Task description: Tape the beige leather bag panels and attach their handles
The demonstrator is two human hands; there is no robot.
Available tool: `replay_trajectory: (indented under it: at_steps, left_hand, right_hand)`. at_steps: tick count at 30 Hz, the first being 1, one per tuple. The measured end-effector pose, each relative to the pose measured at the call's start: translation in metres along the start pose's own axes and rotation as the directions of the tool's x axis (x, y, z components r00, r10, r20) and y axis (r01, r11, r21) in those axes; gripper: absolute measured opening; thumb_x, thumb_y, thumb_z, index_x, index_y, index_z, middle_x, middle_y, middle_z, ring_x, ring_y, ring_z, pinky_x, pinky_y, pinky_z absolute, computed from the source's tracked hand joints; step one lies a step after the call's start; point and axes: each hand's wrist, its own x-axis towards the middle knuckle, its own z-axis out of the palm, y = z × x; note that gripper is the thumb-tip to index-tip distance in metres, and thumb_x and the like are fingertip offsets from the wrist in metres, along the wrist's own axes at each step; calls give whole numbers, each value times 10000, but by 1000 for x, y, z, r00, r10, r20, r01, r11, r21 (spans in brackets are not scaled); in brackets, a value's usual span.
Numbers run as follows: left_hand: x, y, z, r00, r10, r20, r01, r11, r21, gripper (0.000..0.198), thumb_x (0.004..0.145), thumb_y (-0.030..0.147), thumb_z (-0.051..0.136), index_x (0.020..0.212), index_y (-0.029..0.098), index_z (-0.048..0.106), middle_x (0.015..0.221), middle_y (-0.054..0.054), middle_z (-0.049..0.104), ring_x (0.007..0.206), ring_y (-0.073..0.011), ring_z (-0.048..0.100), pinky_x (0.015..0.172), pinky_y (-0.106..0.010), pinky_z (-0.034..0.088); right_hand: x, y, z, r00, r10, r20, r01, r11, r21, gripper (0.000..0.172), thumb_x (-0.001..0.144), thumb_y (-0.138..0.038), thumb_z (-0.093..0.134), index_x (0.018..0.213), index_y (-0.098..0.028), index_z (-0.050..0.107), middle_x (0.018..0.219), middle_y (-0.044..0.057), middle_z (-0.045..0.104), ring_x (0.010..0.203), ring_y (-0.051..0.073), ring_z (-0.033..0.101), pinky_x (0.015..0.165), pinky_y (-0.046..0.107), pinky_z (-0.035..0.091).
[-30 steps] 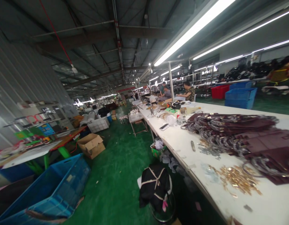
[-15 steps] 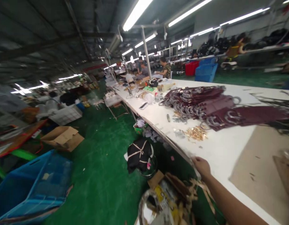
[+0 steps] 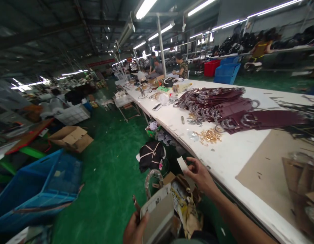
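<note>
My left hand point(image 3: 135, 227) grips the lower left side of a light grey-beige handbag point(image 3: 159, 209), thumb on its face. An arched handle point(image 3: 148, 181), apparently wrapped in clear plastic, rises from the bag's top. My right hand point(image 3: 199, 173) pinches a flat white strip point(image 3: 182, 165) between thumb and fingers, off the table's near edge. On the white table point(image 3: 177, 123), beyond this hand, lie a pile of gold-coloured metal pieces point(image 3: 210, 135) and a heap of maroon bag parts point(image 3: 218, 101) with wrapped handles.
Below the bag, an open box point(image 3: 182, 200) holds crumpled packaging. A stool with a black bundle point(image 3: 152, 154) stands by the table. Left on the green floor are a blue crate point(image 3: 60, 176) and a cardboard box point(image 3: 73, 137). Several people sit at far tables.
My right hand has left the table edge, moved left, and now holds the white strip. My left hand has come into view with the handbag. The view has tilted slightly downward.
</note>
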Motion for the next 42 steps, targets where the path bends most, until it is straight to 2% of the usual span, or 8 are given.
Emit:
replay_trajectory:
  at_steps: [5, 9, 12, 15, 19, 29, 39, 42]
  left_hand:
    - [2, 22, -8, 997, 76, -10, -77, 989, -128, 547, 648, 530, 862, 1014, 144, 734, 974, -83, 777, 1063, -305, 665, 936, -346, 473]
    - [-5, 36, -9, 981, 182, 64, -169, 971, -171, 445, 718, 497, 832, 965, 136, 750, 930, -78, 776, 1009, -275, 662, 903, -317, 469]
    - [-13, 42, -3, 965, 177, 191, -118, 951, -285, 476, 717, 483, 839, 1018, 127, 747, 977, -96, 783, 994, -276, 680, 892, -330, 492]
    - [-23, 43, 4, 935, 139, 328, 10, 910, -414, 481, 741, 453, 832, 1087, 137, 726, 993, -103, 789, 930, -264, 713, 872, -351, 522]
    - [-33, 42, 9, 890, 128, 439, 106, 876, -470, 438, 813, 420, 784, 1132, 127, 714, 956, -108, 790, 852, -241, 731, 852, -358, 538]
    - [-47, 44, 11, 843, 197, 501, 20, 919, -395, 501, 756, 504, 814, 1075, 126, 734, 973, -102, 775, 896, -238, 693, 855, -333, 516]
    - [-49, 45, 22, 893, 353, 278, -352, 934, -57, 305, 794, 436, 768, 865, 149, 691, 764, -6, 680, 723, -154, 576, 663, -237, 444]
    - [-37, 40, 28, 920, 328, 213, -312, 944, -106, 324, 773, 434, 781, 880, 141, 690, 779, -22, 708, 725, -166, 605, 680, -250, 471]
  right_hand:
    - [-50, -49, 16, 933, 84, 350, -157, 970, 187, 491, 801, -486, 770, 1196, -206, 693, 980, 57, 728, 867, 232, 658, 781, 340, 520]
    - [-79, -68, 28, 906, 140, 399, -272, 916, 294, 472, 770, -448, 824, 1157, -217, 684, 1012, 57, 734, 883, 231, 665, 797, 336, 517]
    - [-96, -75, 40, 892, 132, 431, -283, 909, 306, 394, 760, -437, 836, 1030, -190, 690, 904, 41, 717, 786, 187, 633, 730, 291, 486]
    - [-111, -81, 52, 887, 100, 450, -215, 953, 212, 352, 778, -483, 803, 883, -167, 688, 799, 25, 679, 701, 152, 575, 656, 261, 441]
    - [-126, -90, 60, 890, 57, 452, -106, 991, 85, 398, 842, -549, 703, 1000, -184, 711, 822, 14, 656, 681, 147, 538, 613, 257, 413]
    - [-129, -89, 69, 939, -97, 329, 167, 968, -190, 297, 879, -471, 670, 787, -189, 685, 701, -13, 601, 657, 147, 515, 613, 253, 395]
    - [-132, -77, 73, 899, -321, 297, 427, 794, -433, 130, 918, -275, 603, 871, -211, 706, 818, 36, 688, 741, 180, 603, 674, 269, 416]
    - [-151, -80, 83, 842, -347, 413, 527, 693, -491, 131, 894, -181, 592, 820, -209, 696, 788, 36, 671, 706, 166, 592, 639, 265, 378]
